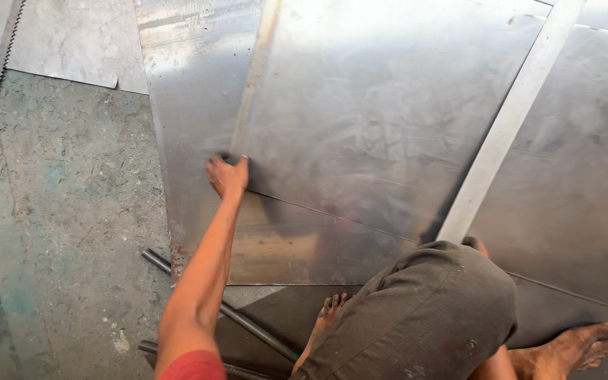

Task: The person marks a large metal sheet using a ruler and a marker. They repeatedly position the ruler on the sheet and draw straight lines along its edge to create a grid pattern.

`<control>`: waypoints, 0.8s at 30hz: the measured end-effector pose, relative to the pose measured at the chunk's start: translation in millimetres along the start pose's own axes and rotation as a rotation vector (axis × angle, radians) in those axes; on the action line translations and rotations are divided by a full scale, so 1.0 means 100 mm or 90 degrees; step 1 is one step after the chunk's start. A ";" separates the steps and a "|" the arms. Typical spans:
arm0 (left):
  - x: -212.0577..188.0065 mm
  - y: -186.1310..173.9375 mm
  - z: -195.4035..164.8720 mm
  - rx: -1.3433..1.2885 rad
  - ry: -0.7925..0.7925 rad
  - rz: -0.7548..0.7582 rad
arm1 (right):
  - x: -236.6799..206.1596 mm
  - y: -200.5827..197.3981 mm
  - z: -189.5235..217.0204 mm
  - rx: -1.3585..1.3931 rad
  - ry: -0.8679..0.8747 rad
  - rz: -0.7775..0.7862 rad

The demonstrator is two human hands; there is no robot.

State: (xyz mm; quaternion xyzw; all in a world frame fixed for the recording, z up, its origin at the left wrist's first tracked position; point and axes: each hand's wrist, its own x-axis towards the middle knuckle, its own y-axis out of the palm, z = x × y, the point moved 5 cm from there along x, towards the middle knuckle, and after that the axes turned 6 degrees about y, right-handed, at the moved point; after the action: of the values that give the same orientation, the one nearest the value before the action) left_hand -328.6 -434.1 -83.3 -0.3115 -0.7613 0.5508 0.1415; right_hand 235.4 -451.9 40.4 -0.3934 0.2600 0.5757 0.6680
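On the floor, left hand [227, 176] gripping steel sheet's [381, 119] corner; right hand hidden.

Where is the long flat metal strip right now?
In the head view, the long flat metal strip lies diagonally on the right, across the large shiny steel sheets. Its lower end stops just above the person's bent knee in dark shorts.

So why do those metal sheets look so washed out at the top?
Head view: bright glare whitens the upper part of the top metal sheet; lower down it dulls, showing scratches and a warm reflection. The left hand gripping the sheet's corner is sharp, not blurred. The concrete floor is evenly lit.
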 end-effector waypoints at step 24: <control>0.01 0.20 -0.50 0.233 0.568 0.503 | 1.20 0.77 0.01 -0.482 -0.425 -0.094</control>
State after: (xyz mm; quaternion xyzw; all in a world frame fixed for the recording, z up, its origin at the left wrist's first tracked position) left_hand -294.9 -392.4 -84.3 -0.7405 -0.3495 0.4998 0.2822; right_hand 184.2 -381.2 -72.9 -0.4198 -0.2227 0.6751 0.5643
